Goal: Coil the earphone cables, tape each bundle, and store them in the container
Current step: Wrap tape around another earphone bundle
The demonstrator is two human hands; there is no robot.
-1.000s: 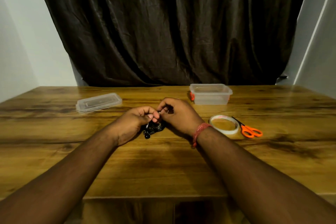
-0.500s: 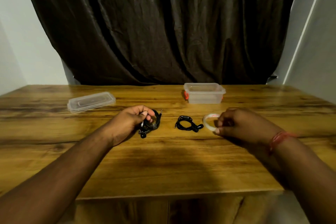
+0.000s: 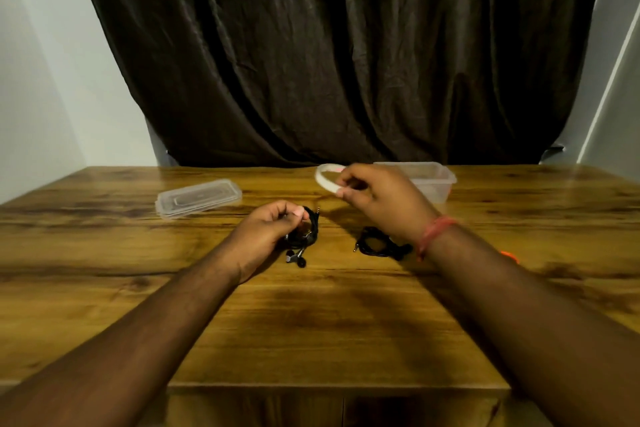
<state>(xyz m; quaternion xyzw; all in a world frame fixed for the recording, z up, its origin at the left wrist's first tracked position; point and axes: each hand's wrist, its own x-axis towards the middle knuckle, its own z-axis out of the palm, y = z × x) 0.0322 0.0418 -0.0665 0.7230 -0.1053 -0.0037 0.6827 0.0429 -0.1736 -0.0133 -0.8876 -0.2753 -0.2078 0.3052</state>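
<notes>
Head view: my left hand [image 3: 268,234] is low over the brown wood-grain counter [image 3: 311,322], its fingers [image 3: 298,213] curled around a coiled bundle of black earphone cable [image 3: 306,234]. The metal jack plug sticks up past my fingertips on the far side, and two earbuds hang out below the hand, touching the counter. My right hand [image 3: 377,199] is raised above the counter, further from me than the left one. Its thumb and fingers pinch a white ring-shaped roll of tape [image 3: 327,178], held tilted with the open centre partly facing me; this part of the frame is motion-blurred. A red thread band [image 3: 433,234] is around my right wrist. A second coiled bundle of black earphone cable [image 3: 379,246] lies loose on the counter just beside and partly under my right wrist, its jack end pointing left. The clear rectangular plastic container [image 3: 438,180] stands open at the far side of the counter, behind my right hand and partly hidden by it; I cannot tell what is inside. Its clear flat plastic lid [image 3: 198,198] lies well apart to the left. A small orange object [image 3: 510,256] shows past my right forearm, too hidden to identify. A dark brown curtain [image 3: 346,52] hangs behind the counter.
</notes>
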